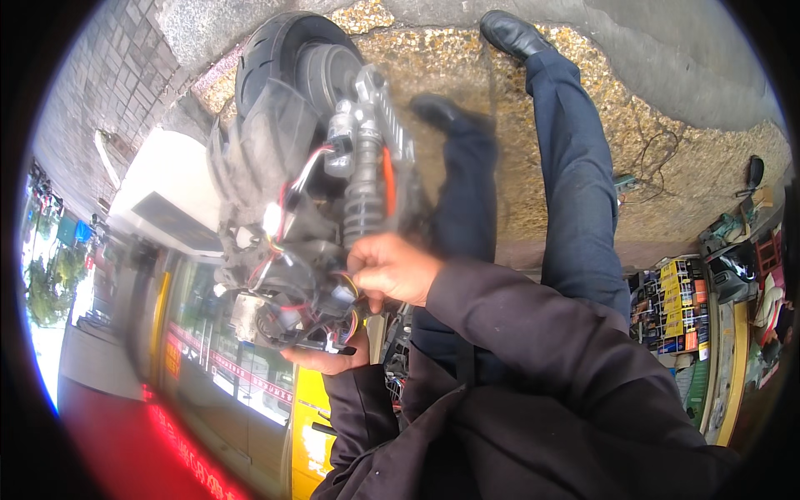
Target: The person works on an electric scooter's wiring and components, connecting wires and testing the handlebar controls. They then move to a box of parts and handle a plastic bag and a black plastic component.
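Roughly mid-frame, the right hand [392,268] curls its fingers closed onto the wiring cluster [321,304] at the rear of a scooter [287,183]. Left hand [329,357] sits just beneath, palm up and open, cupping the underside of the same cluster; whether it grips anything, cannot tell. Cluster: red, white and dark wires, small connectors, dusty grey housing. Directly above the right hand, a grey coil shock absorber [365,179]; beyond it the black tyre [275,54].

black shoe [510,33] on speckled pavement [667,167], dark trousers [583,200]. shelves of yellow boxes [677,304] right, helmet [733,275] beside them. yellow vehicle [312,433] and red sign [192,454] lower left.
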Demonstrator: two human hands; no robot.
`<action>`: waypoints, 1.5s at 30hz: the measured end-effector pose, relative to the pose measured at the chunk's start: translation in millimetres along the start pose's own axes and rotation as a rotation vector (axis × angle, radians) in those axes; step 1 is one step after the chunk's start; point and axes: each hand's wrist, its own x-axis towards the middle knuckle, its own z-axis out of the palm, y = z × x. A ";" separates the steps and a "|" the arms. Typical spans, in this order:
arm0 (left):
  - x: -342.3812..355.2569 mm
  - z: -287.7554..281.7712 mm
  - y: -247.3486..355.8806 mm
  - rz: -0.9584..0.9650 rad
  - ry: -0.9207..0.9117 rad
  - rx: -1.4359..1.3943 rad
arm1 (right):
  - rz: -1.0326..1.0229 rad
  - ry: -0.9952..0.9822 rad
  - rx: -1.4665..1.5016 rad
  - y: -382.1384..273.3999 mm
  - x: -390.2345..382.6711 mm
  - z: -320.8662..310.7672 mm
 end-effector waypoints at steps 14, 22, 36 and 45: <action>29.7 -34.5 -11.9 0.028 -0.122 0.208 | 0.028 0.053 -0.293 -14.2 -2.9 3.2; 5.6 -8.5 8.3 -0.306 -0.262 -0.086 | -0.008 0.077 -0.312 -11.5 -6.1 7.4; 18.1 -7.3 -2.0 -0.104 -0.068 -0.164 | -0.333 0.024 -0.515 -7.0 -14.6 20.2; 14.2 8.6 -23.3 0.507 0.075 0.098 | -0.257 0.023 -0.512 -10.1 -15.8 16.7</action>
